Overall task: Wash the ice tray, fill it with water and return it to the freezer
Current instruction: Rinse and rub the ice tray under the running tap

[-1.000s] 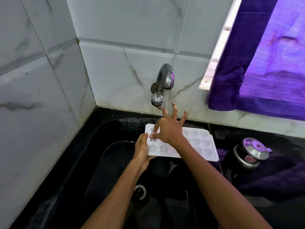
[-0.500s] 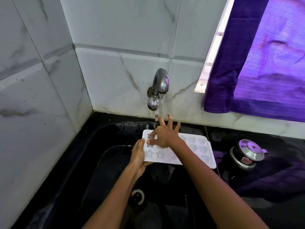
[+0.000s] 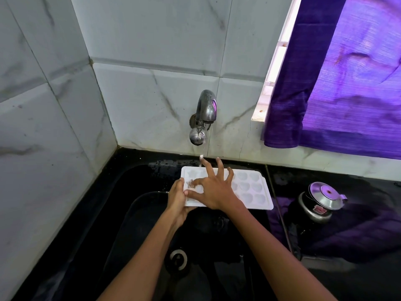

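Note:
A white ice tray [image 3: 251,190] with star and heart shaped cells is held level over the black sink [image 3: 138,213], just below the steel tap [image 3: 204,118]. A thin stream of water falls from the tap onto the tray's left part. My left hand [image 3: 176,200] grips the tray's left end, thumb on top. My right hand [image 3: 213,189] lies on the tray with fingers spread, the forefinger and thumb pressing into the left cells. The tray's middle is hidden under that hand.
A steel pressure cooker [image 3: 319,203] stands on the black counter right of the sink. The sink drain [image 3: 178,258] lies below the tray. A purple curtain [image 3: 347,83] hangs at the window on the right. Marble tile walls close off the left and back.
The view has tilted so tap and tray sit lower in frame. My right hand's fingers have shifted over the left cells. Water now runs onto the tray.

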